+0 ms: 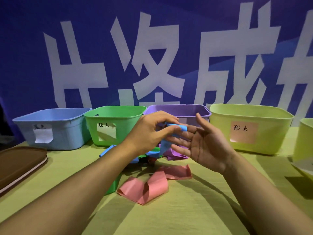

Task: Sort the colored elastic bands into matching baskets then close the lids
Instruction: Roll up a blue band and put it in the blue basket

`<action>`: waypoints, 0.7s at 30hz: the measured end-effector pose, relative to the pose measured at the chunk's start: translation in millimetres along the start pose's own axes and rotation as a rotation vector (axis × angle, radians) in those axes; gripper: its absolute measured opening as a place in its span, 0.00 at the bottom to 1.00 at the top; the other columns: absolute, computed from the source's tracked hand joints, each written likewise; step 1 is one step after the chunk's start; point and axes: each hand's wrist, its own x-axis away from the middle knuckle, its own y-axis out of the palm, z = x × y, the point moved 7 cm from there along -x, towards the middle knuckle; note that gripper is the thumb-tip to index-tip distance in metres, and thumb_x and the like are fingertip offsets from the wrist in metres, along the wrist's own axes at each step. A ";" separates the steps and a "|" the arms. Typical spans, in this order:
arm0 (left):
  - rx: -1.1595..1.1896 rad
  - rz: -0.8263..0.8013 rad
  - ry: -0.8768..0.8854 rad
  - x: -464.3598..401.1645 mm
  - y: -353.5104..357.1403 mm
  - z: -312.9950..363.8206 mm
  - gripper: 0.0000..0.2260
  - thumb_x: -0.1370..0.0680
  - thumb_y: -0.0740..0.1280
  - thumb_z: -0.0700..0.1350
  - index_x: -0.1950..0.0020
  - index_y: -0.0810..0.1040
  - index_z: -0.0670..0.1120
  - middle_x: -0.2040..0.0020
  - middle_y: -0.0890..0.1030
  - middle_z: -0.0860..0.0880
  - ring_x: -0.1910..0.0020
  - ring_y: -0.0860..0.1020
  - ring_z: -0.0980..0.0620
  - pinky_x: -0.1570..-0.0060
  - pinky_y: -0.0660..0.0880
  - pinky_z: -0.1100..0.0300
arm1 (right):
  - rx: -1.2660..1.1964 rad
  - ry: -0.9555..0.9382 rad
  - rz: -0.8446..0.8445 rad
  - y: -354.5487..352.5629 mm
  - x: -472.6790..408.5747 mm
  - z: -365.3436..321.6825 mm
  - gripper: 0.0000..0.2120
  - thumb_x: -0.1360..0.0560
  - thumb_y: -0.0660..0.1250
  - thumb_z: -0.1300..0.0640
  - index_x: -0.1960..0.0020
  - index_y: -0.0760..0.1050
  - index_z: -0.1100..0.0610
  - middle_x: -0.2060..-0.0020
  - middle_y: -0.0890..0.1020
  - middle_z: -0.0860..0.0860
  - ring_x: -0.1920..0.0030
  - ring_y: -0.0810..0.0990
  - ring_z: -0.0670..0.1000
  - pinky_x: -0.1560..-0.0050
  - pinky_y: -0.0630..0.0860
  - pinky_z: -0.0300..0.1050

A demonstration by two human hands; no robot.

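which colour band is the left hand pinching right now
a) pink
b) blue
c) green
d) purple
b: the left hand pinches a blue band lifted above the pile, while the pink band lies on the table.

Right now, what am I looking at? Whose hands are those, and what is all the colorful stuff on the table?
This one picture comes from a camera worn on a person's head, so you see their own two arms reaching forward. The left hand pinches a blue elastic band, which is looped over a finger of the right hand, held open with straight fingers. Under the hands lies a pile of bands: blue, green and purple band ones tangled together, and a pink band nearest the camera. Behind stand open baskets in a row: a blue basket, green basket, purple basket and yellow-green basket with a pink label. A brown lid lies at the left. Each band goes into its matching basket.
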 end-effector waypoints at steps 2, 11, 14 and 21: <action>-0.009 -0.019 0.011 -2.1 1.5 -0.6 0.09 0.20 0.71 0.45 0.43 0.86 0.44 0.45 0.85 0.50 0.44 0.83 0.53 0.42 0.79 0.52 | -0.005 -0.005 -0.018 -0.6 -0.9 0.1 0.32 0.18 0.57 0.39 0.31 0.77 0.64 0.34 0.80 0.63 0.36 0.82 0.62 0.40 0.81 0.55; 0.162 0.196 -0.305 -5.0 -9.1 1.4 0.26 0.22 0.66 0.59 0.75 0.64 0.49 0.77 0.62 0.57 0.74 0.60 0.55 0.73 0.59 0.62 | 0.547 -0.117 0.009 -1.1 -3.9 7.1 0.10 0.18 0.66 0.59 0.40 0.81 0.60 0.57 0.85 0.52 0.63 0.78 0.48 0.61 0.77 0.40; 0.213 0.176 -0.339 -6.5 -4.1 4.8 0.26 0.23 0.66 0.60 0.75 0.62 0.49 0.77 0.61 0.54 0.75 0.58 0.54 0.74 0.58 0.61 | 0.687 -0.295 0.126 -3.9 -5.1 -1.9 0.14 0.26 0.75 0.49 0.48 0.85 0.58 0.61 0.84 0.58 0.62 0.73 0.52 0.61 0.70 0.43; 0.356 -0.034 -0.273 -7.5 12.7 9.0 0.11 0.29 0.75 0.51 0.49 0.85 0.49 0.55 0.87 0.55 0.54 0.84 0.54 0.49 0.82 0.60 | 0.675 -0.491 0.311 -12.1 -0.1 -18.1 0.11 0.24 0.73 0.51 0.48 0.85 0.57 0.54 0.87 0.60 0.53 0.86 0.61 0.45 0.78 0.69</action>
